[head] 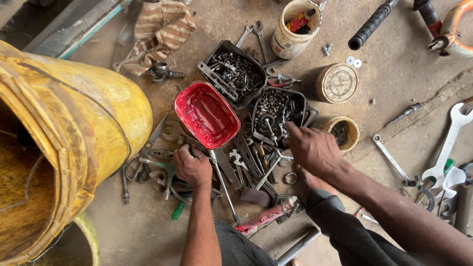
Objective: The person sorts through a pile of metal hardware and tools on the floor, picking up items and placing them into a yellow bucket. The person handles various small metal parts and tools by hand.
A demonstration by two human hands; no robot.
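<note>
Left hand (192,165) closed, seemingly gripping a tool among spanners (246,160); right hand (313,150) fingers reach into bolt tray (276,116), grip unclear

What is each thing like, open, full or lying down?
red tray: open, empty.
upper black tray: full of bolts.
lower black tray: full of bolts.
white tub: open, upright.
round tin: on its side.
left hand: resting on tools.
right hand: reaching into lower black tray.

I count two hands, one red tray (207,115), two black trays full of bolts, three round tins, one yellow drum (98,118), one striped cloth (160,29), two washers.
</note>
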